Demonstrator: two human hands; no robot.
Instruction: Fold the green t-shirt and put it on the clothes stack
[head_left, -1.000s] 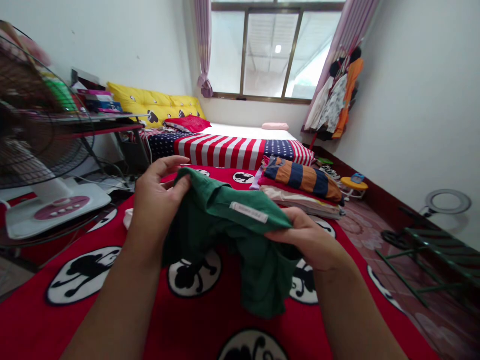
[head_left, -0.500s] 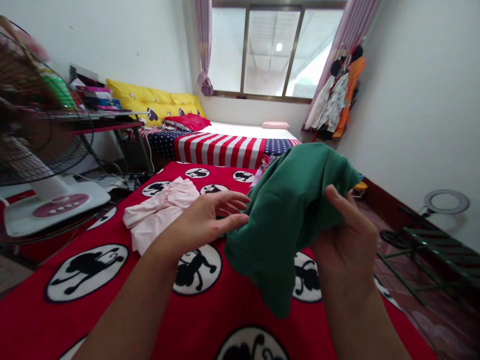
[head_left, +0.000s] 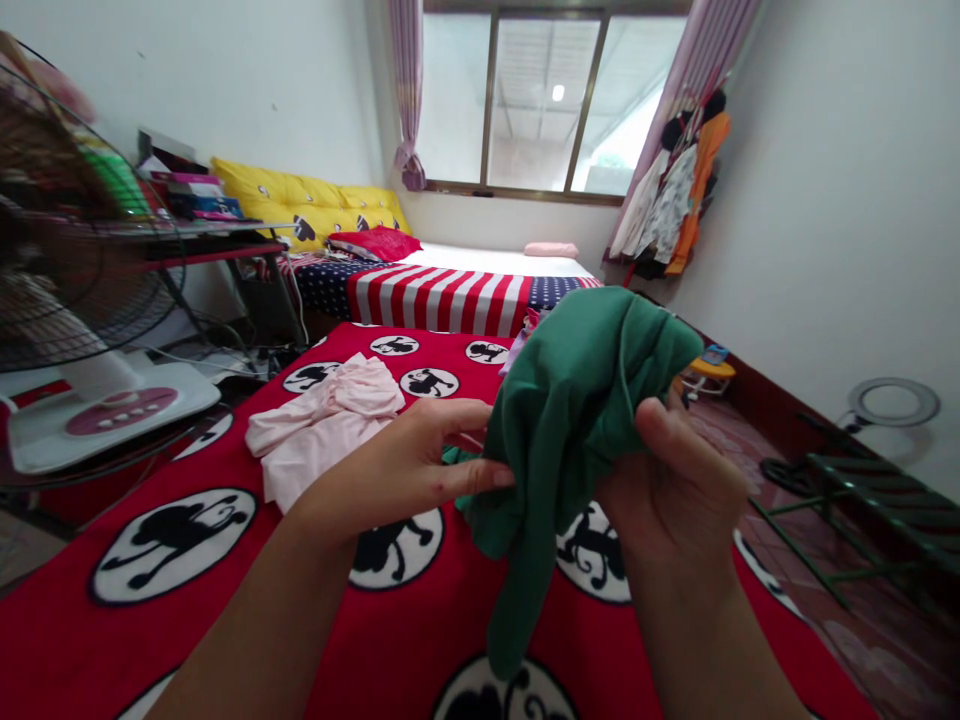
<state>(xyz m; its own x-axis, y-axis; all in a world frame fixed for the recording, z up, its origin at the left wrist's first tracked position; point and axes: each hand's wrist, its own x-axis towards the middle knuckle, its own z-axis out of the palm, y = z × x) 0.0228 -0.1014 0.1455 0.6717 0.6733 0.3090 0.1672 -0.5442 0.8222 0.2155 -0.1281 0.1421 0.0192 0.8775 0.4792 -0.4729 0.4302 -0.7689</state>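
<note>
green cloth garment (head_left: 577, 400) is hanging bunched between both my hands, up off the red blanket (head_left: 187, 620) with the black monkey circles. my right hand (head_left: 679, 490) is gripping it from the right side, thumb pressed over the front of a thick wad of fabric, the other fingers hidden behind it so i cannot tell how far they are curled. my left hand (head_left: 409, 465) is reaching in from the left, fingers closing on the garment's left edge, thumb tip touching the cloth; looks like a pinch but the fold is hiding the contact. one loose tail is drooping down below my hands toward the blanket. i'm judging it as light, soft and floppy, not slippery, not fragile, holding no shape of its own, so it is best taken at a hem or seam with a pinch, spread between two hands. pink garment (head_left: 322, 425) is lying crumpled on the blanket left of my left hand, apart from it. fan (head_left: 90, 290) is standing at far left, striped bed (head_left: 450, 295) sitting beyond the blanket under the window.
</note>
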